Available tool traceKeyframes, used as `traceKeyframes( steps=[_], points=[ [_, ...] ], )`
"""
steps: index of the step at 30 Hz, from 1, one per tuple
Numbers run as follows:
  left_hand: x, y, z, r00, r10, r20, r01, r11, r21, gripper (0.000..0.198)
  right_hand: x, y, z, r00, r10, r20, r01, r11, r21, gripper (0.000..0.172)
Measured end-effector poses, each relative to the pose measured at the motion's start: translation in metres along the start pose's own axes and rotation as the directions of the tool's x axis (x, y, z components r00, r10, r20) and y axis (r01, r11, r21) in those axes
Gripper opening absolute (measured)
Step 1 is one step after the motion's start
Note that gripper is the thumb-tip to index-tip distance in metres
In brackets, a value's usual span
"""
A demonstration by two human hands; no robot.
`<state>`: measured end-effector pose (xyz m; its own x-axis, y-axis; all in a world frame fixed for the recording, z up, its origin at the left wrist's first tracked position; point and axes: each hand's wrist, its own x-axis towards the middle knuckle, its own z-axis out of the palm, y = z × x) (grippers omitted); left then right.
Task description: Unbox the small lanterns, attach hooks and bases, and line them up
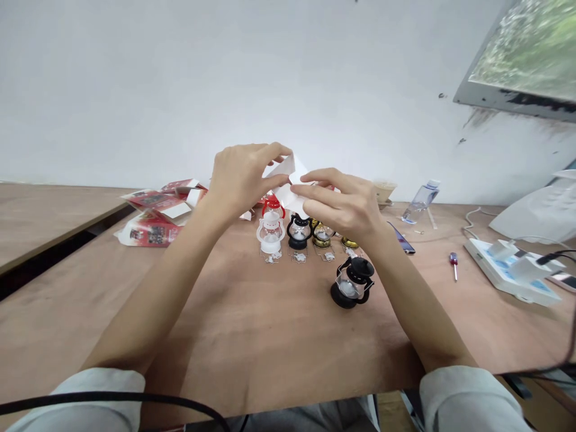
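So the person's left hand [245, 171] has a white, folded, thin-card piece [284, 196] pinched between thumb and fingers, held up off the table in front of the wall. The right hand [346, 204] has its fingers stretched out against the other side of that card; can't tell if they're actually gripping it, since the thumb's hidden.

Right below there's a little row of lanterns: a white plastic one with a clear middle [270, 243], a red one [272, 205] behind it, a black one [299, 240], then a shiny gold one [321, 242], with more gold partly hidden by the right hand. Small white bits with thin wire [299, 257] lie in front of them. Another black lantern with a wire handle [347, 288] stands nearer the person, by the right forearm.

Further out, red printed card boxes [148, 231] are piled to the left; a small screwdriver [453, 259] and a white power strip [535, 292] sit to the right.
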<state>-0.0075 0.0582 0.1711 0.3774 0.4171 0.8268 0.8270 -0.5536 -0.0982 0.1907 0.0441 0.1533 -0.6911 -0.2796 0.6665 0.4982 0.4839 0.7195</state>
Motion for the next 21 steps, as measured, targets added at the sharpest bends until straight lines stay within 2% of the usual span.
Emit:
traceKeyframes(
  steps=[5, 10, 13, 16, 19, 21],
  points=[
    [-0.001, 0.0, -0.012, 1.0, 0.019, 0.002, -0.019, 0.994, 0.103, 0.025, 0.004, 0.0, 0.001, 0.986, -0.109, -0.124, 0.095, 0.989, -0.114, 0.022],
    [-0.002, 0.018, -0.023, 0.999, -0.003, 0.04, -0.005, 0.978, 0.208, 0.029, -0.004, 0.003, 0.008, 0.985, -0.122, -0.12, 0.102, 0.982, -0.162, 0.023],
    [-0.001, 0.022, -0.025, 0.997, 0.004, 0.075, -0.024, 0.962, 0.271, 0.031, -0.009, 0.005, 0.011, 0.992, -0.091, -0.082, 0.079, 0.986, -0.144, 0.021],
    [-0.001, 0.018, -0.024, 0.996, 0.018, 0.09, -0.041, 0.967, 0.253, 0.031, -0.01, 0.007, 0.011, 1.0, -0.03, -0.004, 0.029, 0.994, -0.102, 0.021],
    [-0.002, 0.013, -0.023, 0.997, 0.045, 0.06, -0.056, 0.981, 0.187, 0.028, -0.009, 0.008, 0.01, 0.99, 0.055, 0.128, -0.046, 0.997, -0.066, 0.021],
    [-0.002, 0.013, -0.025, 0.998, 0.061, 0.021, -0.064, 0.987, 0.15, 0.025, -0.01, 0.008, 0.01, 0.982, 0.088, 0.166, -0.08, 0.995, -0.054, 0.02]
  ],
)
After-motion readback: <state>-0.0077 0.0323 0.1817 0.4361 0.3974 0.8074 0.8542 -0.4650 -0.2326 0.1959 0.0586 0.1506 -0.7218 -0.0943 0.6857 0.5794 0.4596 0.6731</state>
